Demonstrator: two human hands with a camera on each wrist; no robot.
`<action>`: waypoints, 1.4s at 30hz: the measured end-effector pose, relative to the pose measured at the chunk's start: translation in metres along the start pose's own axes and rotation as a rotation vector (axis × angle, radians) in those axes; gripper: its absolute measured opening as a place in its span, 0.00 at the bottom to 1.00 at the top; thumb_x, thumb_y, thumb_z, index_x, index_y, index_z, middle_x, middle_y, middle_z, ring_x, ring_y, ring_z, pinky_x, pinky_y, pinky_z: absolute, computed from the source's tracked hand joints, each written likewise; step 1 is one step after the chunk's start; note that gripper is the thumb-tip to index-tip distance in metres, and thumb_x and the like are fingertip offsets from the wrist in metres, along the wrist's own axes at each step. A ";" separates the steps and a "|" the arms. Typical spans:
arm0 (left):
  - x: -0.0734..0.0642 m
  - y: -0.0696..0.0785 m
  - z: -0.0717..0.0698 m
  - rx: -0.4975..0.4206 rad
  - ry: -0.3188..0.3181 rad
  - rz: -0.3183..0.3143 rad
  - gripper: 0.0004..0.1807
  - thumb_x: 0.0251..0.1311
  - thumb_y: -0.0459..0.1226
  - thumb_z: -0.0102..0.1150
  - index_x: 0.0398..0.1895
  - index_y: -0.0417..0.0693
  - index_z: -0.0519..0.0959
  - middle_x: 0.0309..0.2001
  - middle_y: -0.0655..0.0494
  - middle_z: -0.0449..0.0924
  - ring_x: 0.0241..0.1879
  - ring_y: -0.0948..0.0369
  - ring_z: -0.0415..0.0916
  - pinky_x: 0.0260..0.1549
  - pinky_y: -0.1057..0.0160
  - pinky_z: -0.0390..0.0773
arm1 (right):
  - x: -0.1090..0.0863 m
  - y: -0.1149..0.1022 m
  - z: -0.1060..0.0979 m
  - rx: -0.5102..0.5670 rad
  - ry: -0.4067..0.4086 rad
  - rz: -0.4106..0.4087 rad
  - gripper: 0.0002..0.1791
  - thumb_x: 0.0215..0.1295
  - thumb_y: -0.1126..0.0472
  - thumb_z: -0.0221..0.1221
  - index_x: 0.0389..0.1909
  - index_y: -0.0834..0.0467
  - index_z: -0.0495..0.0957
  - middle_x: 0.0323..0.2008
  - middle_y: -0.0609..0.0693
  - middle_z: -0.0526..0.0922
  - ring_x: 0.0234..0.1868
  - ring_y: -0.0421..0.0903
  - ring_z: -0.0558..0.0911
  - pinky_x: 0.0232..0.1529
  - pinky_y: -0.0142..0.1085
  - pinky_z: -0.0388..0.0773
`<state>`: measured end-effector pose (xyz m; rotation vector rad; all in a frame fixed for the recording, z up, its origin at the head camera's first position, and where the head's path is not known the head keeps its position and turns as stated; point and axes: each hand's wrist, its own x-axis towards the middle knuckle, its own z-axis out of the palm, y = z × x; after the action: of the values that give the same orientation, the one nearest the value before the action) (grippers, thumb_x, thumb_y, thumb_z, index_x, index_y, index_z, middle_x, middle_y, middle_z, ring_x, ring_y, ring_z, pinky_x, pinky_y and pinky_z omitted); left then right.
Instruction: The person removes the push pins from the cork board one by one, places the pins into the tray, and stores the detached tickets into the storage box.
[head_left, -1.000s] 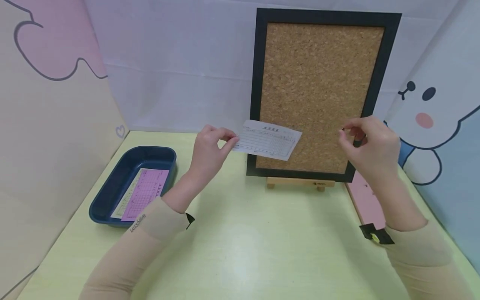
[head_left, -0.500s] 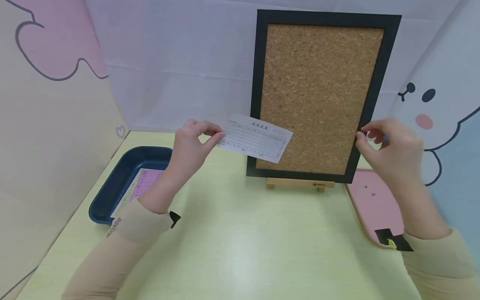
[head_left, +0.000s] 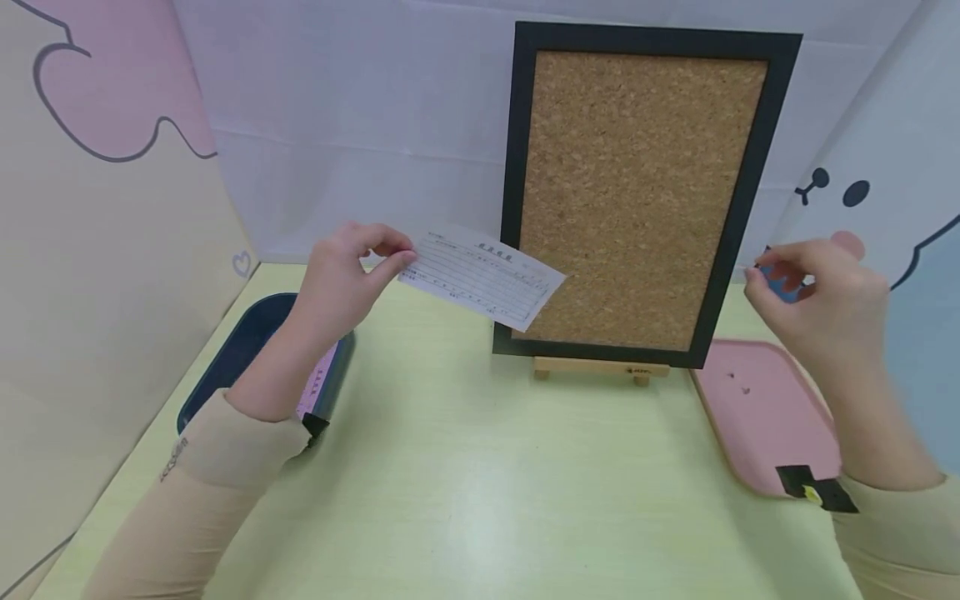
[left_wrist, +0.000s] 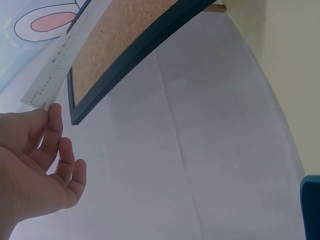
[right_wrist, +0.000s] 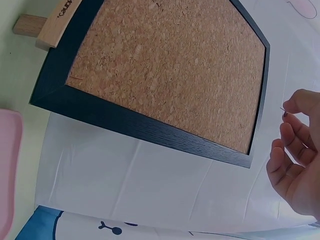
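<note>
In the head view my left hand (head_left: 341,275) pinches the left end of a white printed paper slip (head_left: 483,279), which tilts down to the right. Its right corner overlaps the lower left of a black-framed cork board (head_left: 637,192). To the right of the board, my right hand (head_left: 832,300) is raised, thumb and forefinger together. A tiny pushpin (right_wrist: 283,111) with a dark head and thin point shows between those fingertips in the right wrist view. The cork surface carries no paper. The left wrist view shows the slip's edge between thumb and fingers.
A wooden stand (head_left: 600,365) supports the board. At left, a dark blue tray (head_left: 197,396) holds a purple slip (head_left: 317,383), partly hidden by my left arm. A pink tray (head_left: 772,425) with small dark pins (head_left: 746,390) lies at right. Walls enclose the table.
My left hand has moved left with the slip, which now tilts more and covers less of the board. My right hand has moved right, away from the board, uncovering the pink tray.
</note>
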<state>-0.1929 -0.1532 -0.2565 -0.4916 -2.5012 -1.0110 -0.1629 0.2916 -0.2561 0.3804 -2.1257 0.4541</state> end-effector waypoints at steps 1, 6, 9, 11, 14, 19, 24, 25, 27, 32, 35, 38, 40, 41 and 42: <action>0.001 -0.001 -0.003 0.010 -0.006 0.002 0.06 0.61 0.37 0.60 0.39 0.46 0.82 0.34 0.54 0.82 0.39 0.57 0.66 0.39 0.58 0.64 | 0.000 0.001 -0.001 -0.007 -0.008 0.002 0.10 0.52 0.65 0.60 0.33 0.68 0.81 0.24 0.61 0.81 0.30 0.12 0.60 0.35 0.11 0.57; 0.004 -0.006 -0.017 0.053 -0.027 0.025 0.06 0.61 0.36 0.60 0.39 0.44 0.81 0.36 0.52 0.81 0.43 0.55 0.67 0.42 0.54 0.65 | -0.002 0.009 -0.006 -0.023 -0.036 0.012 0.10 0.52 0.65 0.60 0.32 0.69 0.80 0.24 0.61 0.80 0.29 0.12 0.59 0.36 0.11 0.56; 0.006 -0.009 -0.023 0.084 -0.031 0.049 0.06 0.61 0.35 0.60 0.39 0.43 0.81 0.36 0.49 0.81 0.43 0.54 0.68 0.41 0.54 0.64 | -0.004 0.012 -0.008 -0.035 -0.061 0.036 0.10 0.52 0.65 0.59 0.33 0.68 0.80 0.24 0.60 0.80 0.29 0.11 0.59 0.36 0.11 0.56; 0.007 -0.011 -0.027 0.111 -0.034 0.060 0.06 0.61 0.34 0.59 0.39 0.42 0.80 0.37 0.48 0.81 0.43 0.53 0.68 0.39 0.55 0.63 | -0.005 0.015 -0.009 -0.044 -0.082 0.050 0.10 0.53 0.65 0.59 0.34 0.68 0.80 0.24 0.60 0.79 0.29 0.12 0.59 0.35 0.12 0.56; 0.008 -0.012 -0.033 0.137 -0.033 0.061 0.06 0.63 0.34 0.57 0.40 0.41 0.79 0.38 0.46 0.81 0.43 0.51 0.68 0.38 0.55 0.62 | -0.008 0.020 -0.011 -0.063 -0.114 0.087 0.10 0.54 0.65 0.61 0.35 0.69 0.79 0.25 0.61 0.79 0.29 0.14 0.58 0.35 0.13 0.55; 0.010 -0.013 -0.042 0.174 -0.025 0.040 0.08 0.65 0.34 0.53 0.43 0.39 0.77 0.39 0.44 0.79 0.43 0.50 0.65 0.36 0.55 0.61 | -0.013 0.031 -0.013 -0.109 -0.158 0.157 0.11 0.56 0.62 0.61 0.35 0.68 0.79 0.26 0.62 0.78 0.28 0.17 0.56 0.31 0.18 0.54; 0.012 -0.020 -0.051 0.212 -0.018 0.021 0.08 0.66 0.35 0.52 0.44 0.40 0.76 0.39 0.45 0.76 0.42 0.50 0.63 0.34 0.57 0.62 | -0.016 0.040 -0.015 -0.140 -0.175 0.162 0.12 0.56 0.61 0.60 0.33 0.68 0.79 0.24 0.62 0.78 0.27 0.17 0.55 0.28 0.23 0.56; 0.013 -0.022 -0.052 0.219 -0.020 0.023 0.08 0.66 0.35 0.52 0.44 0.40 0.76 0.39 0.45 0.76 0.42 0.50 0.63 0.33 0.57 0.62 | -0.017 0.041 -0.015 -0.146 -0.176 0.158 0.12 0.55 0.61 0.60 0.33 0.68 0.79 0.24 0.62 0.78 0.27 0.16 0.55 0.27 0.23 0.56; 0.013 -0.026 -0.054 0.235 -0.026 0.031 0.08 0.66 0.35 0.52 0.44 0.40 0.76 0.39 0.44 0.75 0.42 0.50 0.63 0.33 0.57 0.62 | -0.018 0.043 -0.015 -0.153 -0.185 0.161 0.12 0.55 0.61 0.60 0.32 0.68 0.79 0.24 0.62 0.78 0.27 0.15 0.54 0.27 0.23 0.55; 0.016 -0.036 -0.058 0.273 -0.044 0.091 0.07 0.66 0.32 0.52 0.43 0.39 0.75 0.38 0.43 0.77 0.41 0.49 0.63 0.34 0.56 0.63 | -0.022 0.050 -0.014 -0.179 -0.248 0.199 0.12 0.56 0.60 0.60 0.33 0.67 0.79 0.25 0.61 0.78 0.26 0.19 0.55 0.26 0.25 0.55; 0.018 -0.043 -0.060 0.292 -0.056 0.129 0.06 0.65 0.31 0.52 0.42 0.38 0.75 0.38 0.42 0.77 0.40 0.49 0.63 0.34 0.57 0.64 | -0.024 0.055 -0.014 -0.176 -0.273 0.200 0.11 0.56 0.60 0.60 0.33 0.66 0.79 0.25 0.61 0.78 0.26 0.20 0.55 0.26 0.26 0.56; 0.020 -0.051 -0.063 0.306 -0.072 0.162 0.06 0.65 0.29 0.51 0.42 0.37 0.74 0.38 0.41 0.76 0.39 0.49 0.63 0.33 0.57 0.65 | -0.027 0.061 -0.013 -0.166 -0.275 0.183 0.10 0.54 0.61 0.60 0.31 0.66 0.79 0.24 0.60 0.78 0.26 0.18 0.54 0.25 0.26 0.56; 0.022 -0.056 -0.065 0.312 -0.088 0.180 0.06 0.64 0.28 0.51 0.42 0.37 0.74 0.38 0.41 0.76 0.39 0.49 0.63 0.33 0.56 0.65 | -0.029 0.064 -0.013 -0.159 -0.280 0.188 0.10 0.54 0.61 0.60 0.31 0.65 0.79 0.23 0.60 0.78 0.26 0.17 0.54 0.25 0.25 0.56; 0.022 -0.058 -0.066 0.312 -0.094 0.187 0.05 0.64 0.27 0.51 0.42 0.37 0.74 0.38 0.41 0.76 0.39 0.49 0.63 0.33 0.56 0.64 | -0.030 0.065 -0.012 -0.158 -0.286 0.195 0.11 0.54 0.60 0.60 0.32 0.65 0.79 0.23 0.60 0.78 0.26 0.17 0.54 0.25 0.25 0.56; 0.023 -0.061 -0.067 0.313 -0.104 0.189 0.06 0.65 0.27 0.50 0.42 0.37 0.74 0.38 0.41 0.76 0.39 0.49 0.63 0.33 0.56 0.64 | -0.031 0.067 -0.012 -0.157 -0.294 0.207 0.11 0.54 0.60 0.60 0.32 0.65 0.79 0.24 0.60 0.78 0.25 0.17 0.54 0.25 0.25 0.56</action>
<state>-0.2254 -0.2381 -0.2365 -0.6791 -2.5797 -0.5232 -0.1661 0.3595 -0.2872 0.1425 -2.4824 0.3616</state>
